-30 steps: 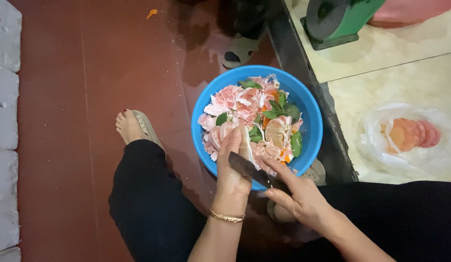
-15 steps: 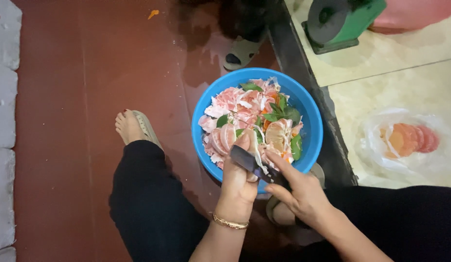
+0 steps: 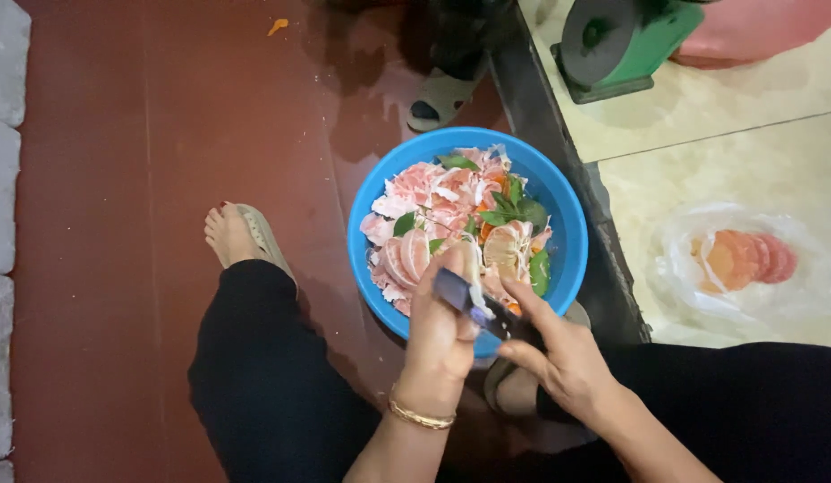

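A blue plastic basin (image 3: pixel 568 234) on the red floor holds pink fruit peel, peeled segments and green leaves. Over its near rim my left hand (image 3: pixel 438 326), with a gold bangle at the wrist, is closed around a pale piece of fruit (image 3: pixel 472 266) whose top shows above my fingers. My right hand (image 3: pixel 563 358) grips a dark knife (image 3: pixel 474 306); the blade lies across my left fingers against the fruit. What the left hand holds is mostly hidden by the fingers.
My left foot in a sandal (image 3: pixel 259 237) rests left of the basin. A second sandal (image 3: pixel 442 94) lies beyond it. On the raised tiled floor at right sit a clear bag with orange slices (image 3: pixel 742 264) and a green machine (image 3: pixel 621 40).
Both hands have shifted slightly while the knife works across the fruit; the blade now sits lower and closer to my left fingers. The basin has stayed put.
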